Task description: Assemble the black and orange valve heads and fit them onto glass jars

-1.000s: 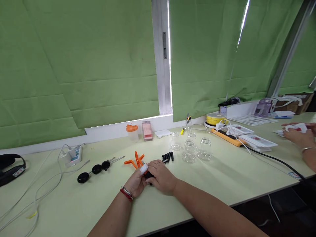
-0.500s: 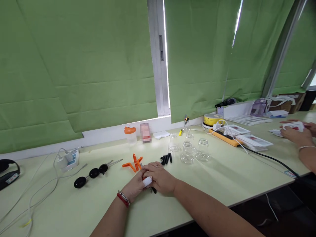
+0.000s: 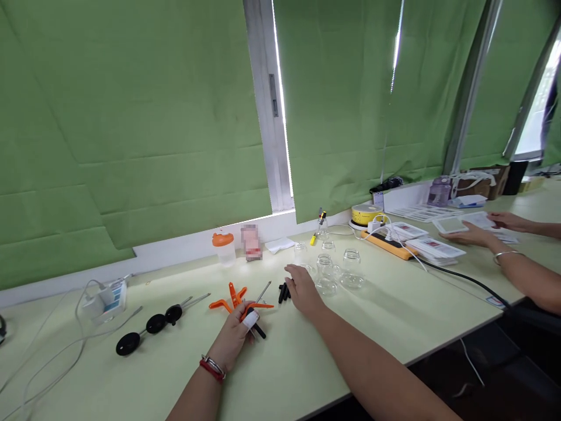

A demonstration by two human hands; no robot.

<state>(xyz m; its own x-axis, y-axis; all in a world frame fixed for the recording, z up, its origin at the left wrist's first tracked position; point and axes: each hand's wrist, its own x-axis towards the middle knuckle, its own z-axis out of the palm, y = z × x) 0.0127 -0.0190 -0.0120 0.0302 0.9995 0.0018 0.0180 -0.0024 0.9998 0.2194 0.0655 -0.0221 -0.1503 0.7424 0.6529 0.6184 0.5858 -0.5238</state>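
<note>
Orange-armed piece (image 3: 262, 305), with a thin metal rod (image 3: 263, 290) and a black end (image 3: 260, 332), sits in the left hand (image 3: 234, 339); in the head view, from where I stand, that is left of the black cylinders (image 3: 284, 292) and nearer the person. Half a second ago both hands were folded together over it; now the right hand (image 3: 304, 292) has come away and hangs close by the cylinders, at their right. That leaves the left hand alone to steady the piece, its grip closed about it, the white-wrapped thumb (image 3: 251, 318) lying across. The right grip is loosely spread, nothing visible in it; whether a fingertip touches the cylinders, I can't tell.

Left of the cylinders, more orange pieces (image 3: 236, 296) lie on the pale surface (image 3: 280, 374), and farther left, black discs (image 3: 155, 323). Glass jars (image 3: 325, 275) stand behind and right of the cylinders. Far to their right, a co-worker's hand (image 3: 475, 235) holds a white frame (image 3: 450, 225).
</note>
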